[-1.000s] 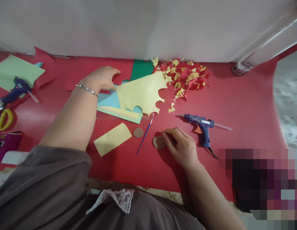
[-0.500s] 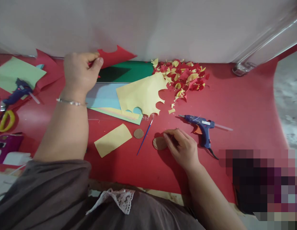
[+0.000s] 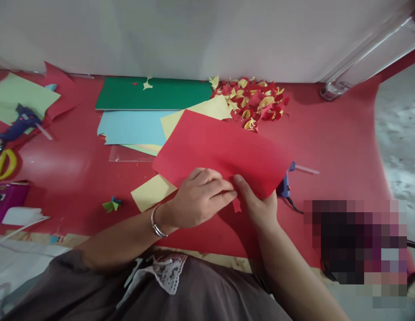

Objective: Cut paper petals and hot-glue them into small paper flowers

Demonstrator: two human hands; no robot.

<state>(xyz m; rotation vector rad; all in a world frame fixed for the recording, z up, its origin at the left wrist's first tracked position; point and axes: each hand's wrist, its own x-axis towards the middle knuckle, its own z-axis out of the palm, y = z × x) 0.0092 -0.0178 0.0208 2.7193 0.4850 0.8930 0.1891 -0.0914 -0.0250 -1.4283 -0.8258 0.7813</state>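
A large sheet of red paper (image 3: 221,147) is held up over the middle of the red table, its far corners lying above yellow paper and the glue gun. My right hand (image 3: 257,203) grips its near right edge with the thumb on top. At its near edge, my left hand (image 3: 202,198) is closed with the fingertips together against the paper, beside the right thumb. A small red scrap (image 3: 237,205) shows between the two hands. The brown discs seen earlier are hidden by the sheet and hands.
Red and yellow paper scraps (image 3: 257,100) lie piled at the back. Green board (image 3: 157,96), light blue paper (image 3: 137,127) and a yellow piece (image 3: 150,194) lie left of centre. One blue glue gun (image 3: 284,185) is at right, another (image 3: 18,125) at far left near yellow-handled scissors (image 3: 6,164).
My left hand has come from the back left to the middle with the red paper, which is now spread out. My right hand has left the brown disc and holds the sheet.
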